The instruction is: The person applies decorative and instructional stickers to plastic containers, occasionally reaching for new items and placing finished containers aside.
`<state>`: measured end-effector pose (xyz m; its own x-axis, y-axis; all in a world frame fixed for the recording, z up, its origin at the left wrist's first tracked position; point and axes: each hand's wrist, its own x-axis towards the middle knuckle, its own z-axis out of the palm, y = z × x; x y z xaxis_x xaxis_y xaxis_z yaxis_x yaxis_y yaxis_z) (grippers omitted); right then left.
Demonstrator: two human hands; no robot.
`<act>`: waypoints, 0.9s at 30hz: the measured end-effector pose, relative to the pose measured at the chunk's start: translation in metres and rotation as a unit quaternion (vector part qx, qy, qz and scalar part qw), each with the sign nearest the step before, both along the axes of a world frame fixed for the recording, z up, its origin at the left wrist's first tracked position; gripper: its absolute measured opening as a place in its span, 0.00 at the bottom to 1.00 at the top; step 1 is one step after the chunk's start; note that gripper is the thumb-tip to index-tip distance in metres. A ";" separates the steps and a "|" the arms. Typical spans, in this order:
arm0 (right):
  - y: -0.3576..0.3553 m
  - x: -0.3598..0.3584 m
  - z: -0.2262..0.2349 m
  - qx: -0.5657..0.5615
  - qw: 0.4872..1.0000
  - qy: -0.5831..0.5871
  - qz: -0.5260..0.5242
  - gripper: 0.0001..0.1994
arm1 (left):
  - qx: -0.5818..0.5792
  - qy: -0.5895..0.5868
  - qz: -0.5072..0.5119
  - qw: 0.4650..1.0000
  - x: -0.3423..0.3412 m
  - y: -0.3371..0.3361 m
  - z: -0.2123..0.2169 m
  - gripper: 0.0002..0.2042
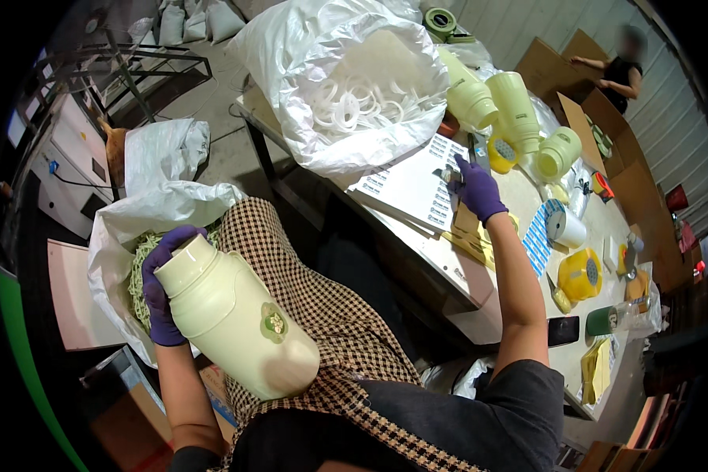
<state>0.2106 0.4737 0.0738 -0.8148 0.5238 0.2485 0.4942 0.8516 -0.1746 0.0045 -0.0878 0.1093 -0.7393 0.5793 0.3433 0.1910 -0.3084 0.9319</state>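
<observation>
My left hand [163, 287], in a purple glove, is closed around the neck end of a pale cream vacuum flask body [236, 318]. The flask lies tilted across my lap, its wide collar at the upper left and a green flower emblem on its side. Over the table, my right hand [480, 191], also gloved in purple, reaches to a stack of printed white label sheets [405, 189]. Its fingers are bent together at the sheets' right edge, by a small greyish thing too unclear to name.
A white sack [291, 118] of translucent rings stands on the table [613, 377]. Pale green flask bodies [515, 110], yellow tape rolls [580, 275] and a phone [563, 331] lie to the right. An open sack [118, 244] of green strands is at my left. A person [623, 71] stands by cardboard boxes [637, 181].
</observation>
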 end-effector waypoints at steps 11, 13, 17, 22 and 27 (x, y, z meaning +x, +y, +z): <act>-0.101 0.066 0.022 -0.020 0.968 0.245 0.043 0.14 | 0.136 0.371 0.032 0.918 0.046 0.185 0.104 0.25; -0.111 0.077 0.019 -0.071 0.967 0.245 0.013 0.11 | 0.091 0.440 0.038 0.893 0.044 0.235 0.108 0.24; -0.118 0.081 0.004 -0.071 0.966 0.249 0.009 0.09 | 0.038 0.451 0.002 0.892 0.044 0.297 0.103 0.25; -0.133 0.074 -0.010 -0.055 0.983 0.177 -0.008 0.09 | -0.018 0.486 -0.016 0.874 0.040 0.303 0.113 0.26; -0.135 0.061 -0.016 0.052 0.986 0.155 -0.045 0.08 | 0.003 0.493 -0.018 0.870 0.037 0.306 0.110 0.29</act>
